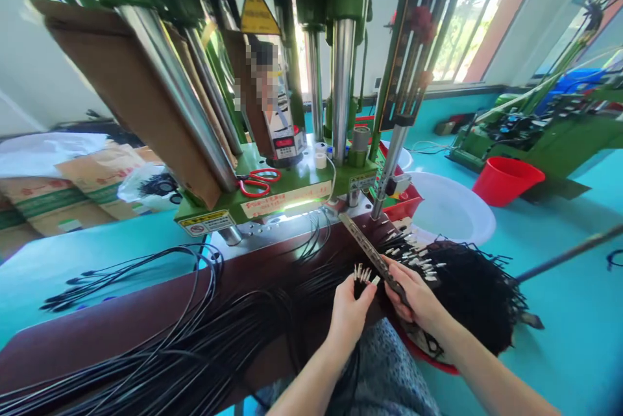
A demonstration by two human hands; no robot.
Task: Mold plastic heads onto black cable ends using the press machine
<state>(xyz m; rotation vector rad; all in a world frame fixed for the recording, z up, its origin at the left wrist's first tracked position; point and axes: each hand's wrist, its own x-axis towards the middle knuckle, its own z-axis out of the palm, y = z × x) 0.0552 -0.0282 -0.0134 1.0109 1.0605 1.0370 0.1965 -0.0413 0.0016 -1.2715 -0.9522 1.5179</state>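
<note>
Two bare hands meet above the wearer's lap in the head view, the only one. The left hand pinches a small bunch of connectors between thumb and fingers, metal ends up. The right hand is closed around the near end of a slim bar, which slants away toward the press; whether its far end touches the press I cannot tell. One pale connector tip stands just beside the bar, contact unclear. Cables trail over the table to the left, and a black heap with more pale ends lies to the right. Scissors rest on the press's ledge. As I judge it, a loosened left pinch could spill or mix up the connectors, tangled cables could tug them out of line, and a tilt of the bar could dislodge anything seated in it.
</note>
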